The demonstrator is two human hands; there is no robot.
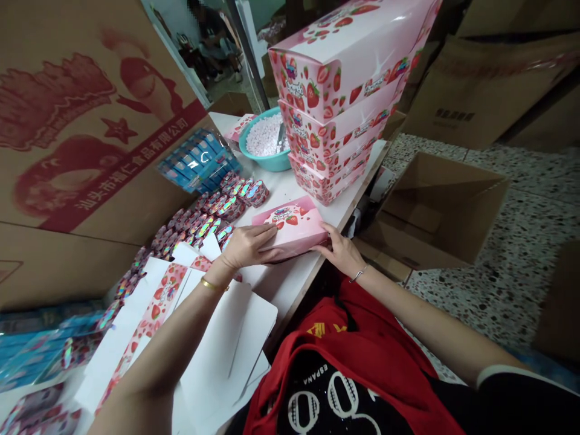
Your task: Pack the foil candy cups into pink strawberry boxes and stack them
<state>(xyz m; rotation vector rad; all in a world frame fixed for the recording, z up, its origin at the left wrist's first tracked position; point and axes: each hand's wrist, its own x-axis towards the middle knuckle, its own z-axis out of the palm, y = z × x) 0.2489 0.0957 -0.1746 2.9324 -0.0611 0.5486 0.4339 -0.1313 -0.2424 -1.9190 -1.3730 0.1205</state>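
A pink strawberry-printed box (296,232) lies on the white table in front of me, its lid side up and looking closed. My left hand (254,244) grips its left end, fingers on top and thumb along the near side. At the right end, my right hand (338,248) holds the corner between thumb and fingers. Just behind the box rises a stack of similar strawberry boxes (317,121). Left of it are many small shiny wrapped packs (217,214). Flat unfolded cartons (217,338), white with strawberry strips, lie beneath my left forearm.
A turquoise basin (267,160) of small white pieces stands behind. Blue packs in clear wrap (199,160) lean near a large printed brown carton (90,115) on the left. An open cardboard box (444,211) sits on the floor at right. Another person (217,39) sits far back.
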